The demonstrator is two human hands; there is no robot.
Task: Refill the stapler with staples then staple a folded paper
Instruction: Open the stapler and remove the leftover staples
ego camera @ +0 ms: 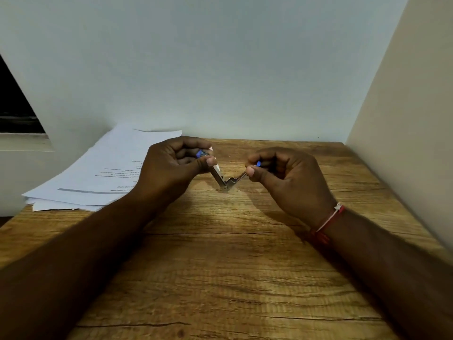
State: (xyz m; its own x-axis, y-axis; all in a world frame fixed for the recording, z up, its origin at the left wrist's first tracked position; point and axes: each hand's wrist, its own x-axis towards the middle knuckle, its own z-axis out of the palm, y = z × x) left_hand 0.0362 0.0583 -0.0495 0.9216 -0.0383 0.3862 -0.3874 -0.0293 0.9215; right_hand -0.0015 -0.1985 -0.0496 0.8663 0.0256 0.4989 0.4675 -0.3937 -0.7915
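One loose stack of printed white sheets (103, 168) lay left of the one small metal stapler (226, 182), sheet count unclear. Stapler was spread in a V, hinge down toward the wood-grain table (220, 266). Left hand (171, 168) gripped its left arm and right hand (286, 177) pinched its right arm, with the blue-trimmed ends mostly hidden.

It looks like a plain desk nook in an office or a home study; which of the two cannot be told. A wood-grain bench (220, 266) sits in a corner between a bare pale wall (220, 69) behind and a side wall (404, 119) on the right. Printed papers (105, 173) lie stacked at its far left, and a small stapler (226, 182) is above its middle. A dark window (14, 106) with a white sill (24, 141) shows at far left.
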